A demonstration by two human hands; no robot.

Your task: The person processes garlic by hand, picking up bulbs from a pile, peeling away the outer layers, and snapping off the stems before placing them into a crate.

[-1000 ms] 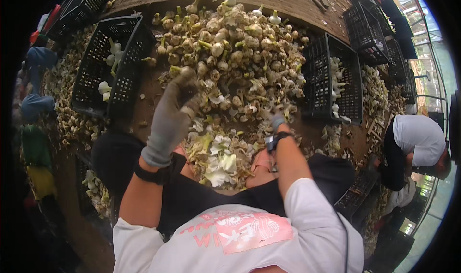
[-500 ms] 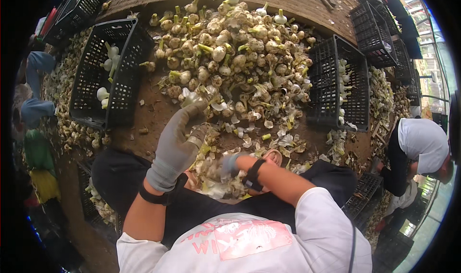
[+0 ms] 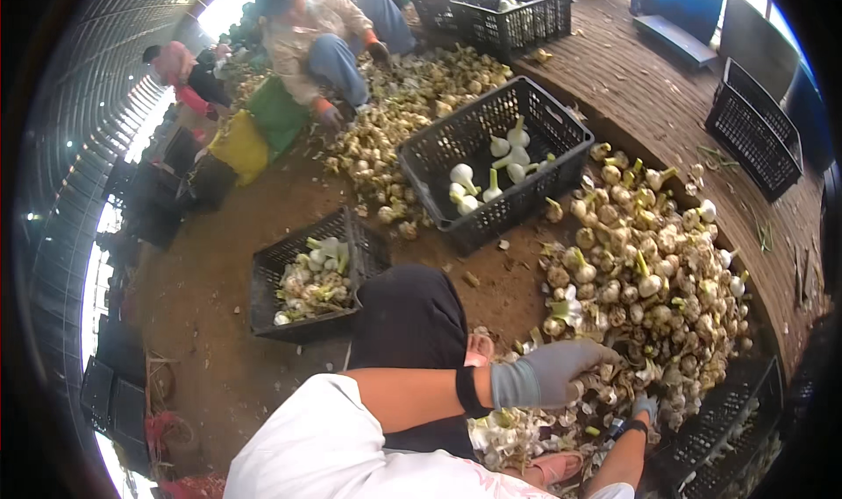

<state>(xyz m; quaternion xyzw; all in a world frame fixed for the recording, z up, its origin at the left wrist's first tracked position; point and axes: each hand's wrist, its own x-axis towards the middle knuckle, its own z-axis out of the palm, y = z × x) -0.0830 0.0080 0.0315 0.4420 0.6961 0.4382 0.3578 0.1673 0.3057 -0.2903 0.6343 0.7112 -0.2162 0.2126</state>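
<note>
My left hand, in a grey glove with a black wristband, reaches over the near edge of a heap of garlic bulbs. Its fingers are stretched and slightly bent, thumb apart, with nothing visible in them. My right hand, also gloved, is lower down beside the heap, small in view; its fingers are too unclear to read. A bulb with flared white skin lies at the heap's left side. Loose garlic skins cover the ground around my sandalled feet.
A black crate with several clean white bulbs stands left of the heap. A smaller crate with garlic and scraps sits by my knee. Another crate is at lower right. A co-worker crouches at another garlic pile.
The view has swung left, bringing the left-hand crates and co-worker into fuller sight. My left hand has left the flared bulb; my right hand has moved from between my feet toward the heap.
</note>
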